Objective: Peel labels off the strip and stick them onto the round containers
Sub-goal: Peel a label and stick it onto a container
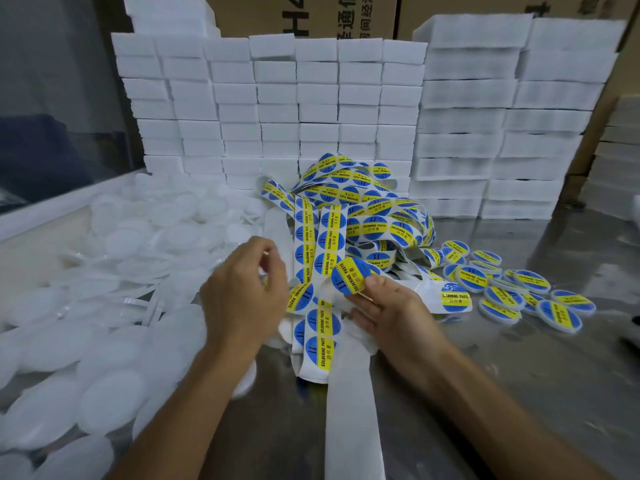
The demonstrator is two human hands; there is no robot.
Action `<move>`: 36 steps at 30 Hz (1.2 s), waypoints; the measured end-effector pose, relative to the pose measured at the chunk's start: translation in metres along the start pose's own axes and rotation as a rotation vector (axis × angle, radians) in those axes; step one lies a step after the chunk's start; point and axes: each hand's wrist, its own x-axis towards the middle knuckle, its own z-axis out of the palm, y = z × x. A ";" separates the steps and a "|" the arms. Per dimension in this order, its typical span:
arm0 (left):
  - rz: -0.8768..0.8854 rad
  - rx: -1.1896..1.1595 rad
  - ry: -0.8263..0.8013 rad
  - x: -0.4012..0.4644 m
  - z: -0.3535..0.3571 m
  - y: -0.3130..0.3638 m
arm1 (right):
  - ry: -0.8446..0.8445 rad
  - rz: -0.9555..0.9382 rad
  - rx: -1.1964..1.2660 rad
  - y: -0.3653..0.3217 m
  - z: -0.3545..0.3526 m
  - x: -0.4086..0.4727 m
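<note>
Labels (320,237) are lying in a loose tangle of strip at mid-table, blue and yellow rounds still on their white backing, one length running down toward the person; the right hand (388,306) is pinching a round container (351,274) by its edge, a label already showing on its face, tilted up toward the camera; the left hand (242,289) is hovering over the strip with fingers curled in, and whether it is nipping a label edge or nothing at all I cannot tell, the fingertips being turned away; bare white containers (114,271) are heaping on the left, finished ones (509,289) are scattering on the right of the steel table (519,393); white boxes (311,98) are stacking behind. Risks, as I am judging them: a peeled label could be folding on itself or catching a neighbouring loop, the tangle being so close under both hands; a label could be going on off-centre or creased if pressed while the container is held only by its rim; the empty backing (353,410) trailing off the table edge could be dragging the pile and pulling finished pieces about; a labelled piece could be sliding back among the blank ones.
</note>
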 end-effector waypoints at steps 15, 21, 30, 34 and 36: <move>-0.447 0.705 -0.293 0.013 -0.012 -0.073 | 0.136 0.070 0.037 -0.003 -0.001 0.002; -0.412 0.655 -0.341 0.014 -0.009 -0.075 | 0.148 0.071 0.028 -0.004 0.000 0.001; -0.361 0.633 -0.408 0.014 -0.002 -0.078 | 0.167 0.076 0.031 -0.004 0.000 0.002; -0.306 0.568 -0.344 0.016 -0.001 -0.076 | 0.176 0.090 0.042 -0.005 -0.001 0.002; -0.281 0.428 -0.313 0.017 0.000 -0.075 | 0.171 0.093 0.047 -0.006 -0.001 0.002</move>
